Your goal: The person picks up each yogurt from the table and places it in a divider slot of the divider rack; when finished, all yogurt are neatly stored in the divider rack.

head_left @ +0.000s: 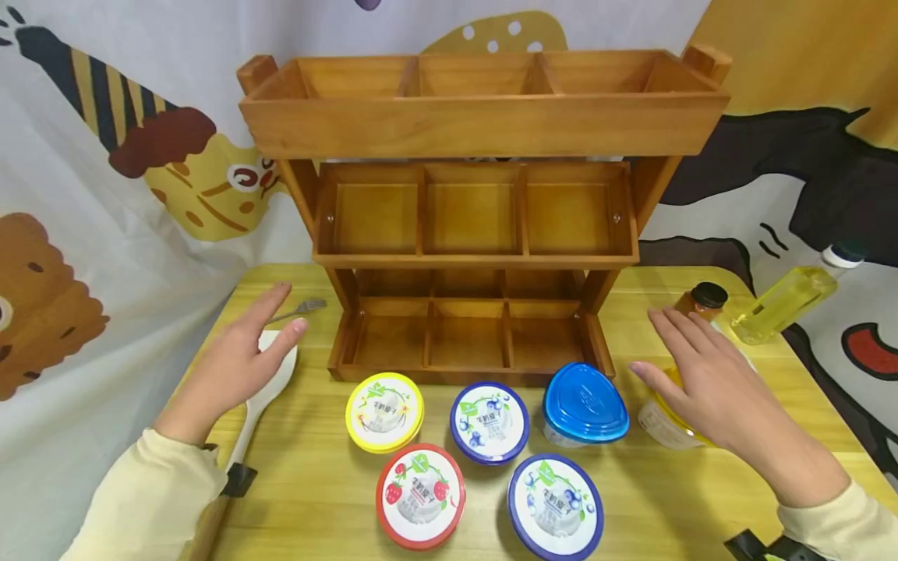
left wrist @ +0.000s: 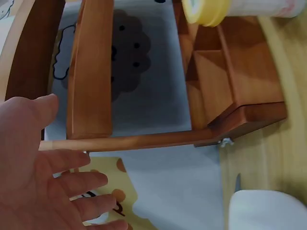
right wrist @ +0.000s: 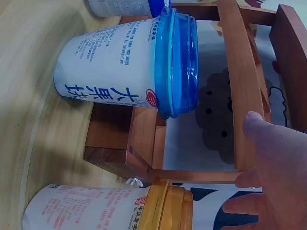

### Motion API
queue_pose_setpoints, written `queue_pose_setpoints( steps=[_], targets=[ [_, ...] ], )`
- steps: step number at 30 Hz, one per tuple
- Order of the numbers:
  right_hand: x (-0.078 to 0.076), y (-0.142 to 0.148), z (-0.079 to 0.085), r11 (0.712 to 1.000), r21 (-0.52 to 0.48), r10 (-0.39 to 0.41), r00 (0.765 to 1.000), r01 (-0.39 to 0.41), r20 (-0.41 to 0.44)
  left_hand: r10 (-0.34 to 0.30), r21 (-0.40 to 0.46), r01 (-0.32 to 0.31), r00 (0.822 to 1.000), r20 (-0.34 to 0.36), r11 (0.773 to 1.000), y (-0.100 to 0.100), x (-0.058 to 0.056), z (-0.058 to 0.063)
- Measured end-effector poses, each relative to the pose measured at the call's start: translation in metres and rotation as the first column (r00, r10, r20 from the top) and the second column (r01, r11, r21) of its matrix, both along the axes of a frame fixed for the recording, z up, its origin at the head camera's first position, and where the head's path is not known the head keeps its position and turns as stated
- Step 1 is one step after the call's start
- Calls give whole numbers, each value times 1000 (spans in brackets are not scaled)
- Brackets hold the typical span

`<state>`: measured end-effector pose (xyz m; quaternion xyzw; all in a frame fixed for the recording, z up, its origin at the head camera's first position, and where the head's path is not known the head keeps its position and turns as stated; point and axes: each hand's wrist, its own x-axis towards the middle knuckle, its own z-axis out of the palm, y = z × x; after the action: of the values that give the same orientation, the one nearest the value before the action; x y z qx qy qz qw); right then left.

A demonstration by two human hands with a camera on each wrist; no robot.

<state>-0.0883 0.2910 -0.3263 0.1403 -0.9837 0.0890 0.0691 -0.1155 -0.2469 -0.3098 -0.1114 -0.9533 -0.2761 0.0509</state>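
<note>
My left hand [head_left: 235,362] hovers with fingers extended and thumb apart over a white long-handled utensil [head_left: 275,386] and near a small fork [head_left: 300,308]. It holds nothing; in the left wrist view the hand [left wrist: 57,177] shows its spread fingers. On the other side, my right hand [head_left: 722,382], also without a grip, is held above a yellow-lidded cup [head_left: 662,421] and partly hides it. Between the hands stands a three-tier wooden rack [head_left: 484,126]. Before it are a blue-lidded cup [head_left: 588,403], a yellow-rimmed tub [head_left: 385,413], a red-rimmed tub [head_left: 421,497] and two blue-rimmed tubs [head_left: 489,423].
Behind my right hand are a black-lidded jar [head_left: 707,296] and a tilted-looking bottle of yellow liquid [head_left: 786,304]. Each rack tier has three compartments, with no items visible in them. A printed cloth [head_left: 175,257] hangs behind the wooden table [head_left: 309,483].
</note>
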Motion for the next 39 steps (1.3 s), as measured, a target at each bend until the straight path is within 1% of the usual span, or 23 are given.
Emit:
queue_pose_setpoints(
  steps=[2,4,7,9,13,15,16,19,20,22,23,24,26,27,29,30,31,32,34,39],
  targets=[
    [2,1,0,1000,5,-8,1000,8,-3,29,3,-29,1000,-1,1000,0,-4,5],
    [3,1,0,1000,13,-28,1000,28,6,53,24,-52,998,-29,998,0,-9,9],
    [4,2,2,998,22,-60,998,59,25,89,109,-80,993,-79,991,1,-19,11],
    [5,2,4,997,20,-69,997,69,30,121,198,-100,988,-97,975,1,-26,13],
    [8,6,5,997,4,-77,997,77,11,188,350,-154,980,-66,924,7,-41,17],
    [10,8,4,996,-1,-87,996,87,3,208,427,-172,977,-38,888,10,-48,18],
    [10,9,4,996,-3,-93,996,93,3,209,469,-172,977,-28,866,12,-51,19],
    [14,12,3,994,-4,-110,994,110,1,219,613,-178,976,8,770,15,-63,19],
    [15,14,2,993,-8,-115,993,114,-2,225,654,-186,974,25,733,16,-67,19],
    [17,16,2,993,-11,-121,993,121,-12,230,724,-204,971,65,659,17,-74,19],
    [18,17,1,992,-10,-123,992,123,-18,234,745,-215,969,82,632,17,-78,19],
    [19,19,1,992,-8,-126,992,126,-22,238,749,-227,967,95,622,18,-81,19],
    [20,21,0,992,-5,-124,992,124,-33,227,775,-231,967,116,588,18,-87,20],
    [21,22,0,992,2,-125,991,125,-38,219,785,-232,968,126,574,19,-90,20],
    [21,25,-2,992,13,-128,991,128,-45,221,771,-243,966,135,588,20,-96,19],
    [22,26,-2,991,20,-133,990,134,-45,219,768,-246,966,140,592,21,-98,19],
    [22,27,-3,990,27,-138,989,139,-48,217,769,-249,965,146,589,22,-101,18],
    [23,28,-4,989,33,-143,989,144,-48,218,763,-255,964,153,594,22,-104,18],
    [25,30,-6,987,39,-154,987,156,-50,212,766,-262,963,166,588,24,-109,16],
    [28,34,-10,984,24,-173,984,174,-45,185,812,-274,961,206,516,26,-120,11]
  ],
)
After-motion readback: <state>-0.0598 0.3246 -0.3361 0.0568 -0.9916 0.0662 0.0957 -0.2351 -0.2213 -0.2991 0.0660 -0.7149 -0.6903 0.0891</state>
